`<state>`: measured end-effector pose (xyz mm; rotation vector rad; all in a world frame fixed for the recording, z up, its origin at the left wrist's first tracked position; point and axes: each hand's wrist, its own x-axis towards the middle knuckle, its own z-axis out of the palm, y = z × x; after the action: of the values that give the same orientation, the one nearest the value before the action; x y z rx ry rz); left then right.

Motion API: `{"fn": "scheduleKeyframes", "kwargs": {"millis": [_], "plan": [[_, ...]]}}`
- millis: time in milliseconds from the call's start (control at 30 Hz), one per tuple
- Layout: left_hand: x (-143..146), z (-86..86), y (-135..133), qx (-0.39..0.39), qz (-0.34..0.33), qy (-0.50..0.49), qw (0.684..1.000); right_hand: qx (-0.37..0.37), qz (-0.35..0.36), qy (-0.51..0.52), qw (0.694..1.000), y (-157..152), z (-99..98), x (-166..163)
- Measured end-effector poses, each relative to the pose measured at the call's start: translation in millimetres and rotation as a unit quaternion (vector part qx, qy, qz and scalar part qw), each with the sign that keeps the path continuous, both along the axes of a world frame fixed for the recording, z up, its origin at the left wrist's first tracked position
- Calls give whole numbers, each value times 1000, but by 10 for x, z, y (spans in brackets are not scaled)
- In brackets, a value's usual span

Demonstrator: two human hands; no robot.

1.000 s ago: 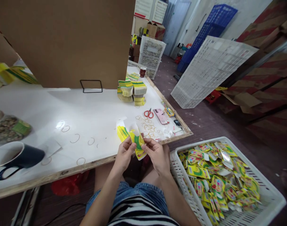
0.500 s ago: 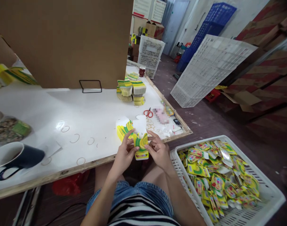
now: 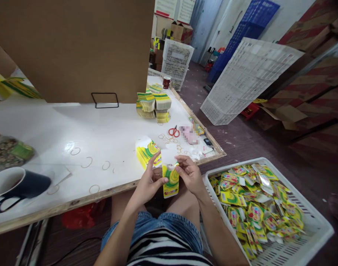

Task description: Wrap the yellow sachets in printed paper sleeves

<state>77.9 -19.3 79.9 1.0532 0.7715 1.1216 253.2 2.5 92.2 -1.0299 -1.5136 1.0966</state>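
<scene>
Both hands meet just in front of the table's near edge. My left hand pinches the side of a yellow-green packet that hangs upright with its white top flap up. My right hand grips the same packet at its upper right corner. Behind them, a small stack of similar yellow-green packets lies on the white table. To my right, a white plastic crate holds several loose packets of the same kind.
Loose rubber bands, red scissors, a pink phone and bundled packet stacks lie on the table. A dark mug and a jar stand at the left. A cardboard wall rises behind. White and blue crates stand on the floor.
The packet has been turned from tilted to upright and lowered slightly toward my lap. Both hands stayed on it and shifted a little right.
</scene>
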Motion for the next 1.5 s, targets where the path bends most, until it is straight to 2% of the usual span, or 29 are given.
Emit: {"fn": "scheduleKeyframes", "kwargs": {"millis": [100,233,300,367,467,633,833,967,1100,1233,1367,1433,1500], "plan": [[18,-6,7,1,8,19,1000,-2,-5,14,1000,6,-27,11],[51,-51,5,20,38,56,998,76,8,-83,994,24,78,132],[76,-57,-3,24,58,80,995,50,23,-112,992,17,143,175],[100,-44,-11,26,72,105,992,-8,39,-141,989,1,182,180],[126,-12,-17,32,66,127,989,-45,27,-177,983,-12,174,140],[131,-14,-4,36,28,117,992,-2,-24,-258,966,-3,109,66],[120,-44,8,22,53,96,994,76,-77,-329,938,-25,78,-5],[131,-16,11,26,58,102,993,63,-59,-318,944,-23,52,7],[135,19,25,18,62,93,994,57,-76,-285,954,-12,36,51],[135,24,23,6,65,47,997,59,-31,-177,982,6,0,93],[200,-8,16,10,49,37,998,20,-37,-62,997,-2,-50,130],[217,-29,39,46,73,74,993,24,-81,-85,993,-28,-18,228],[187,-57,91,102,128,152,975,94,-188,-175,962,-61,67,408]]}}
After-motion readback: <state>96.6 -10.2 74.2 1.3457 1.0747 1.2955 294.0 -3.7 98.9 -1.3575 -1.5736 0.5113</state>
